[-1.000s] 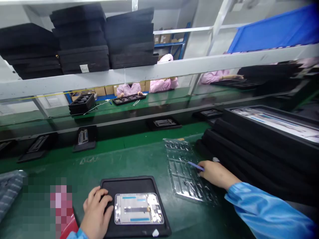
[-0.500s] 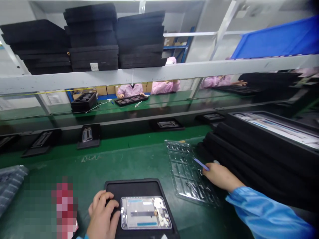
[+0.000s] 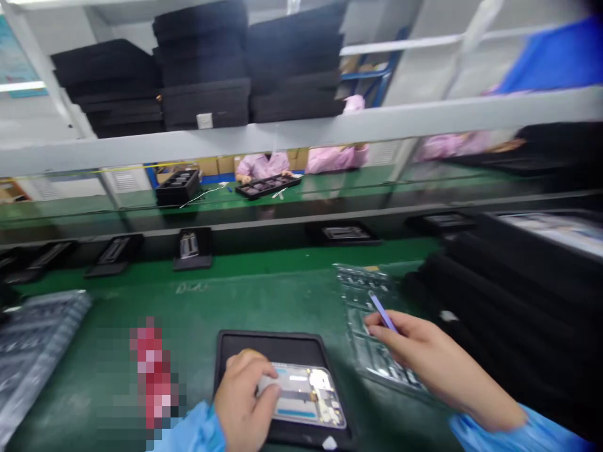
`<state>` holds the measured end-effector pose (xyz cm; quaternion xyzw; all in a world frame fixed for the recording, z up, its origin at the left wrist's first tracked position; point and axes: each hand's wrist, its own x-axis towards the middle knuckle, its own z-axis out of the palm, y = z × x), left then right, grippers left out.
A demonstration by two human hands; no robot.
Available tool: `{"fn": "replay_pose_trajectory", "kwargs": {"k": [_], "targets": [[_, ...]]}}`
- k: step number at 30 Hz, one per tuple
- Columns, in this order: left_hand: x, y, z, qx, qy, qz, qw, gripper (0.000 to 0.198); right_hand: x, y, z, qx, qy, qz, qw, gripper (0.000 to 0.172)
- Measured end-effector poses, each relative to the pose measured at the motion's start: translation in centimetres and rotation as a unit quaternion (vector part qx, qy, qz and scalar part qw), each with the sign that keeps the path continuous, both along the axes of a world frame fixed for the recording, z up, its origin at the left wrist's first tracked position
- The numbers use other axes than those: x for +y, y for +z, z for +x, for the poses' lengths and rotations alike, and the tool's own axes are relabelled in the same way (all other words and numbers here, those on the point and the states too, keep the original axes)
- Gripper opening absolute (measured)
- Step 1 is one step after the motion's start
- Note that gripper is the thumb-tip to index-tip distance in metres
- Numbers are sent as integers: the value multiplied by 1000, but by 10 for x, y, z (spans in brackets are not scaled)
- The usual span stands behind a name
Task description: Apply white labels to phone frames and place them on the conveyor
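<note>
My left hand [image 3: 247,395] lies over the left end of a phone frame [image 3: 306,395], its thumb and fingers apart and bent onto it. Silver-edged, with blue strips and a circuit board at its right end, the frame rests in a black foam tray [image 3: 277,342]. My right hand [image 3: 414,342] holds a slim purple stick-like tool [image 3: 382,311], which slants up out of the fingers. Whether a small part is also between those fingertips, I cannot tell. Below that hand is a clear plastic blister tray [image 3: 362,358] with moulded compartments.
Stacked black foam trays [image 3: 466,295] stand at the right. Another clear tray [image 3: 42,351] lies at the left, near a pixelated red patch [image 3: 153,376]. Several black trays with phone frames line the far edge, below a grey shelf beam [image 3: 301,129]. Co-workers in pink sit beyond.
My left hand has moved from the foam tray's left rim onto the phone frame. My right hand has turned, tilting the purple tool more upright. The view has shifted left.
</note>
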<state>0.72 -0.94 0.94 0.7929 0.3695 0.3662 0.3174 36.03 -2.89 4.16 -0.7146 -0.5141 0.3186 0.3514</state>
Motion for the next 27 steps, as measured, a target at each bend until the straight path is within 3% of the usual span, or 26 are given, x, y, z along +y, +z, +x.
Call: {"fn": "replay_pose_trajectory", "kwargs": {"k": [3, 5, 10, 20, 23, 27], "targets": [[1, 12, 12, -15, 12, -45, 999, 15, -1, 1, -70, 89, 120, -14, 989, 46], [3, 13, 13, -18, 16, -55, 998, 20, -1, 0, -108, 75, 169, 28, 982, 38], [5, 8, 2, -54, 22, -67, 996, 17, 1, -4, -158, -19, 258, 139, 956, 31], [6, 4, 7, -54, 35, -177, 982, 8, -3, -22, -160, -128, 208, 286, 927, 13], [15, 2, 4, -10, 28, -126, 992, 13, -1, -31, -143, -177, 208, 302, 913, 11], [30, -9, -6, 100, 1, -20, 995, 36, 7, -48, -114, -286, 257, 323, 865, 11]]}}
